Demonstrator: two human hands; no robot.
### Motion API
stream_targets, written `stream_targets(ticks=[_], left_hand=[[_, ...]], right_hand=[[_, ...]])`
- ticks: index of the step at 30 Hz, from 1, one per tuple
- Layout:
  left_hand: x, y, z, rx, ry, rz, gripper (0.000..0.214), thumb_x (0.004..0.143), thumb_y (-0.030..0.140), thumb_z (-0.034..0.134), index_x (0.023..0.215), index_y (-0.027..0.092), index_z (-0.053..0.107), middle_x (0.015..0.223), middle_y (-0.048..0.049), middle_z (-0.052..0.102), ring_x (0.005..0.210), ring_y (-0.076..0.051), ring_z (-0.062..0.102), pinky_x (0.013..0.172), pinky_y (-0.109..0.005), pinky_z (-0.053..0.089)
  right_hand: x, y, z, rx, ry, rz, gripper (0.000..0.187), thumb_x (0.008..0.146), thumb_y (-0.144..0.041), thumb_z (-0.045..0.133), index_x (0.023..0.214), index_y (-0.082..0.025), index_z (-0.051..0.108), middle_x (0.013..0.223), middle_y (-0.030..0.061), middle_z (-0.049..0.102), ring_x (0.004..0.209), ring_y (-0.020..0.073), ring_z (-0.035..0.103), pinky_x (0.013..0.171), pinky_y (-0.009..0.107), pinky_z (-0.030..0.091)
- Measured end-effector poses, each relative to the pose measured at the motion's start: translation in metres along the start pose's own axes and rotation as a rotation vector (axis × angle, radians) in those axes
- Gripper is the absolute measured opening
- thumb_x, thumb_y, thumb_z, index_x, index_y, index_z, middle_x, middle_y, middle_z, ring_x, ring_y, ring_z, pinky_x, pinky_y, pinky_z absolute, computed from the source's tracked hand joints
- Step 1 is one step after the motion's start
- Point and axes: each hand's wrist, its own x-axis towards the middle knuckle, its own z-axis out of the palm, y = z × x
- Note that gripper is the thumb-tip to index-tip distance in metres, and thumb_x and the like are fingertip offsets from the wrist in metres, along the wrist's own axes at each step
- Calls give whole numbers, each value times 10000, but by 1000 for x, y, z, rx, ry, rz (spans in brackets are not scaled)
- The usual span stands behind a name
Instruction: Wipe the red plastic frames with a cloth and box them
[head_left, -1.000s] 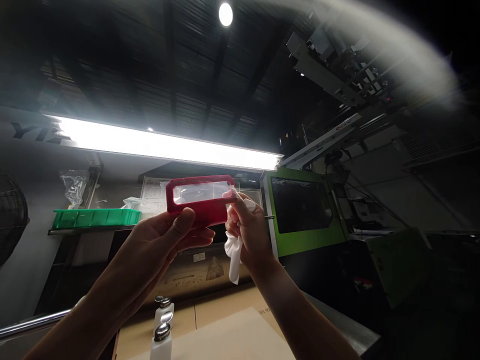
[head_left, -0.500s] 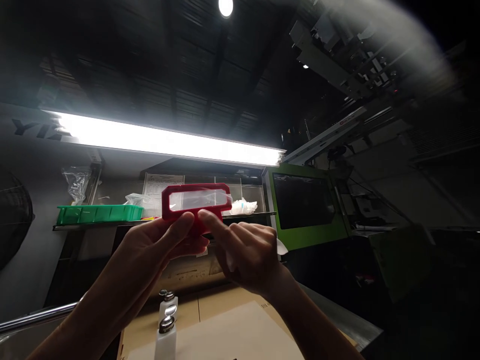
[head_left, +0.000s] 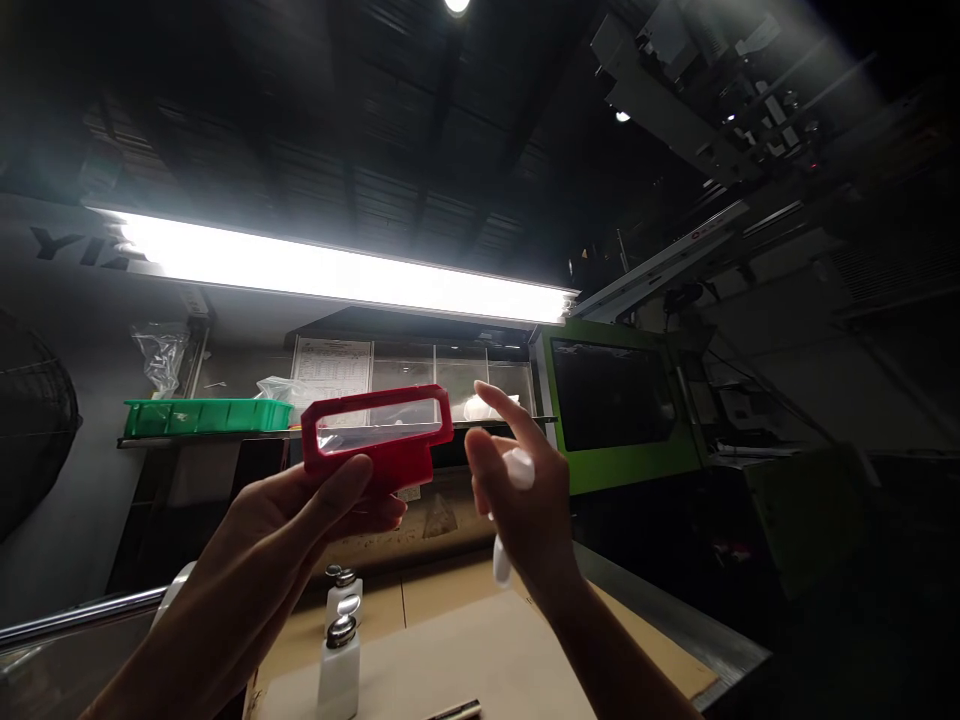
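My left hand [head_left: 304,515] grips a red plastic part [head_left: 401,467] by its lower left, thumb on the near face. The part has a long window with a clear pane in it, and it is held up in front of the bright lamp and shelf. To its right, my right hand [head_left: 536,505] is raised and apart from it, index finger and thumb extended. A crumpled white cloth or tissue [head_left: 519,467] is tucked in that hand, with an end hanging below the palm. Two white pump bottles [head_left: 340,680] with metal tops stand below on the cardboard.
Cardboard sheets [head_left: 442,655] cover the worktable, with a dark-and-light stick-like item [head_left: 456,711] at the near edge. A green bin [head_left: 208,418] sits on the shelf under a tube lamp [head_left: 345,280]. A green machine [head_left: 622,400] stands right; a fan [head_left: 34,430] stands left.
My right hand has pulled away from the red part to the right, its index finger now lifted. The red part has shifted slightly left and tilted, still in my left hand.
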Motion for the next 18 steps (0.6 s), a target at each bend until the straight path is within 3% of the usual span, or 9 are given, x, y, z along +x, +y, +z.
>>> stream_targets(ticks=[2,4,9,18], left_hand=[[-1,-2,0,25,-14,12,495,538,565,766,883,211,730,673,-27,743,647,-172,695,571,-180,541],[-2,-3,-1,70,-25,29,466,574,571,742,876,217,729,686,-25,742,654,-170,694,578,-177,542],[-5,-9,-3,127,-44,45,433,615,581,707,873,234,722,702,-18,736,666,-173,685,600,-191,551],[-3,-15,-4,100,-61,42,418,641,545,712,937,249,714,748,-7,738,707,-180,695,606,-203,566]], right_hand=[[4,3,0,255,-16,223,429,792,-463,633,1117,-182,619,425,-100,389,358,50,305,346,190,242],[10,8,1,435,-88,314,358,764,-477,668,960,-177,669,419,-105,358,359,31,253,341,182,191],[17,14,5,595,-237,385,261,750,-422,706,810,-170,680,401,-116,321,353,13,205,341,181,151],[11,12,13,673,-192,426,234,735,-308,730,624,-150,597,375,-116,339,340,8,228,351,186,155]])
